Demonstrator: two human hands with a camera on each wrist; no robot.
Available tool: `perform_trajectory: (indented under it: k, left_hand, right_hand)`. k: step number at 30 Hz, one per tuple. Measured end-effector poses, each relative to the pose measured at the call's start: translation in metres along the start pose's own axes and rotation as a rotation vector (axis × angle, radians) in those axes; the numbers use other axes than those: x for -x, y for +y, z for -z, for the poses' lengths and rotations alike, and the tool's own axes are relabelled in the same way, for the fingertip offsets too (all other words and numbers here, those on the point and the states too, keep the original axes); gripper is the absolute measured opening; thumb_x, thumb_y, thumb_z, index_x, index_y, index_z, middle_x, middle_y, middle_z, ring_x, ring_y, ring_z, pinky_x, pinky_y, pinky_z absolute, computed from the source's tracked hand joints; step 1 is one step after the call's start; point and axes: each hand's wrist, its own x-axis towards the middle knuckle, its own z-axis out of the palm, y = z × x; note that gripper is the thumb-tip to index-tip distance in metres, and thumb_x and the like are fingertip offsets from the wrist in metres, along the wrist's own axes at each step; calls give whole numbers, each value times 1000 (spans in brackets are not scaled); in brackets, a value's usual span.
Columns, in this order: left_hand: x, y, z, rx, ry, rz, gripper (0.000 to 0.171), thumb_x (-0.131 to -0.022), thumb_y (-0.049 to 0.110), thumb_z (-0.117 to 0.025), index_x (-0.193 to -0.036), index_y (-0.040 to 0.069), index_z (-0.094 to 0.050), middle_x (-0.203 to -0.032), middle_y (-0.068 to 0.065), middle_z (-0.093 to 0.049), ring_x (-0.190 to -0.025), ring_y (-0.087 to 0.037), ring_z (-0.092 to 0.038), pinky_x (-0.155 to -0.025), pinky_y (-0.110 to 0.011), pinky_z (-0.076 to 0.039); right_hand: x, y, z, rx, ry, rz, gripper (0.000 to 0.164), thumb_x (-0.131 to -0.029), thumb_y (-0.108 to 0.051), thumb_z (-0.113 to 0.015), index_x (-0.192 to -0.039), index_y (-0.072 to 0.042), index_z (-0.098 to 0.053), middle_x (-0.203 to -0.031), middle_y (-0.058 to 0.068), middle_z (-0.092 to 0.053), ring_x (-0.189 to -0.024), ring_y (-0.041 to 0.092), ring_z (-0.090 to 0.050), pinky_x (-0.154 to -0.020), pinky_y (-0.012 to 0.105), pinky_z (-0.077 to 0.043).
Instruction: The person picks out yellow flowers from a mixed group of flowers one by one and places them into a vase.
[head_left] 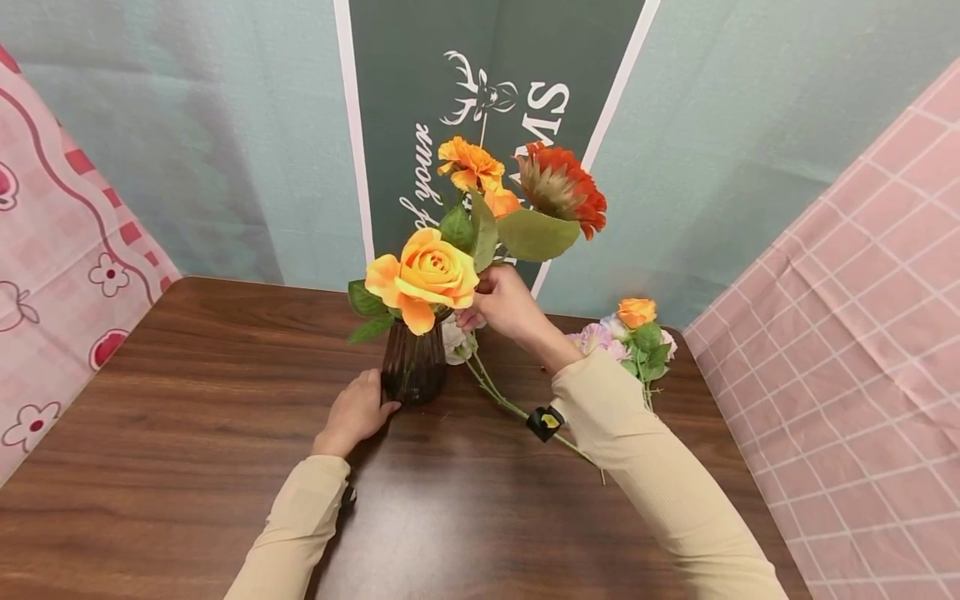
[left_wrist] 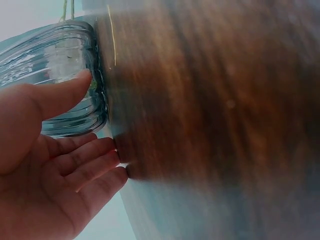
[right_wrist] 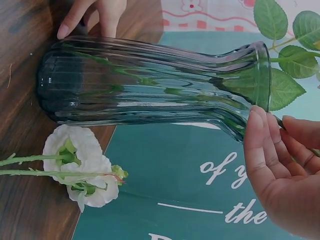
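Observation:
A ribbed, dark see-through glass vase (head_left: pixel 415 367) stands upright on the table. My left hand (head_left: pixel 358 410) holds it low down; in the left wrist view the thumb (left_wrist: pixel 70 92) lies over the glass, with the fingers on the other side. Green stems show inside the vase in the right wrist view. A yellow-orange rose (head_left: pixel 431 271) leans over the rim, with orange blooms (head_left: pixel 471 162) behind it. At the rim my right hand (head_left: pixel 510 304) pinches a flower stem (right_wrist: pixel 281 121). Above that hand are a broad leaf (head_left: pixel 538 235) and a red-orange flower (head_left: pixel 573 187).
White flowers (right_wrist: pixel 82 167) on long green stems (head_left: pixel 498 398) lie on the wooden table (head_left: pixel 225 433) beside the vase, passing under my right forearm. More flowers, with an orange rose (head_left: pixel 637 312), lie at the back right. Cloth backdrops (head_left: pixel 202 150) rise behind and at both sides.

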Motion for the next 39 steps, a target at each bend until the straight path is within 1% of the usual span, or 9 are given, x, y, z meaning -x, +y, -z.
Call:
perform_trajectory:
  k: [7,13,16,20,26,29,32,36,39]
  left_hand:
    - [2,0,0,0,-10,-7,58,-85,24,-65,-121,-15,-41,-116,-30,-49,-105,-43,-49,-87,-50,-41]
    - [1,1,0,4,-14,-2,59,-86,25,-64,-122,-15,-40,-118,-30,-48,-107,-43,-49,-87,-50,-40]
    - [1,1,0,7,-14,-1,60,-86,25,-64,-123,-15,-40,-119,-30,-47,-107,-43,-48,-88,-50,-40]
    - [0,0,0,2,-6,-6,59,-86,24,-65,-122,-15,-40,-118,-30,-48,-107,-43,-49,-87,-50,-40]
    - [-1,-1,-1,7,-1,-7,58,-85,24,-65,-121,-14,-41,-117,-30,-49,-105,-43,-49,-86,-50,-41]
    - [0,0,-1,10,-2,-2,58,-85,24,-65,-121,-14,-41,-117,-29,-49,-106,-43,-49,-87,-50,-41]
    - [1,0,0,10,0,-1,58,-85,24,-66,-121,-14,-42,-116,-29,-49,-106,-42,-50,-86,-50,-41]
    - [1,0,-1,8,2,1,57,-85,24,-66,-120,-13,-42,-115,-29,-50,-104,-42,-50,-85,-50,-42]
    - [1,0,-2,15,5,2,56,-85,23,-66,-120,-13,-43,-115,-29,-50,-104,-42,-50,-85,-50,-42]
  right_hand:
    - [0,0,4,35,35,-12,16,-85,9,-51,-98,16,-58,-67,19,-62,-55,20,-63,-61,40,-54]
    - [3,-1,8,-8,44,-29,19,-87,4,-51,-102,15,-56,-77,27,-62,-57,22,-64,-63,40,-54]
    - [5,-3,11,-52,79,-10,22,-87,4,-52,-105,15,-55,-81,27,-61,-57,20,-63,-62,39,-54]
    - [7,-4,14,-75,110,48,25,-86,4,-52,-109,14,-55,-86,24,-62,-57,18,-63,-60,38,-54]
    - [7,-3,13,-77,89,82,24,-87,5,-51,-108,15,-54,-89,25,-62,-63,20,-65,-67,46,-52]
    - [6,-2,13,-59,76,101,22,-87,6,-51,-106,16,-56,-86,24,-62,-63,17,-64,-67,44,-53]
    - [5,-1,12,-58,64,109,21,-87,6,-50,-105,17,-56,-84,23,-63,-66,24,-66,-65,40,-54]
    - [5,-1,11,-74,61,101,20,-88,8,-49,-103,17,-56,-83,22,-63,-71,35,-65,-65,41,-53]
    - [5,-2,10,-85,61,88,20,-88,9,-48,-104,18,-56,-84,23,-63,-69,32,-65,-66,40,-53]
